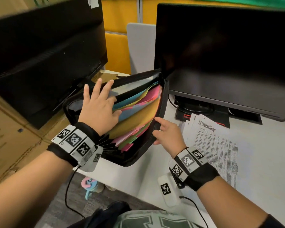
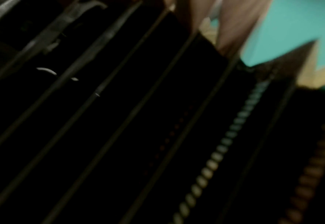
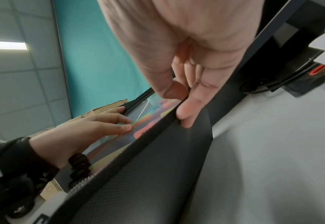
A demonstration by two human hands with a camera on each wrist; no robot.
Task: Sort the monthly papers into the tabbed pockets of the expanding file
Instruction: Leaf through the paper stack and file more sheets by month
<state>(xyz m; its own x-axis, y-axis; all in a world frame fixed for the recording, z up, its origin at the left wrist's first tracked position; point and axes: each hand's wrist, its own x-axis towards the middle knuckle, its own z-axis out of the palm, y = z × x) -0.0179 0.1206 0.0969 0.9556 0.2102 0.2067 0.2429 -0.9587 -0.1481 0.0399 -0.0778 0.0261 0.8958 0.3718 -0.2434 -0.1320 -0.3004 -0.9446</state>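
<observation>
The black zippered expanding file (image 1: 135,155) stands open on the desk's left part, and its coloured dividers (image 1: 138,116) fan out inside. My left hand (image 1: 99,106) lies on the dividers with straight, spread fingers and presses them toward the back cover. My right hand (image 1: 164,129) pinches the file's front zippered edge between thumb and fingers. The right wrist view shows that pinch (image 3: 181,97) on the cover (image 3: 148,166), with tabs reading JUN and JUL (image 3: 161,106) beyond it. The stack of monthly papers (image 1: 217,145) lies right of the file, with a sheet headed November on top. The left wrist view is dark, showing zipper teeth (image 2: 215,157).
Two dark monitors stand behind, one at the left (image 1: 44,55) and one at the right (image 1: 225,51), whose stand and cables (image 1: 202,109) sit just behind the papers. Cardboard boxes (image 1: 10,137) fill the left. A white tagged device (image 1: 168,190) lies by the desk's front edge.
</observation>
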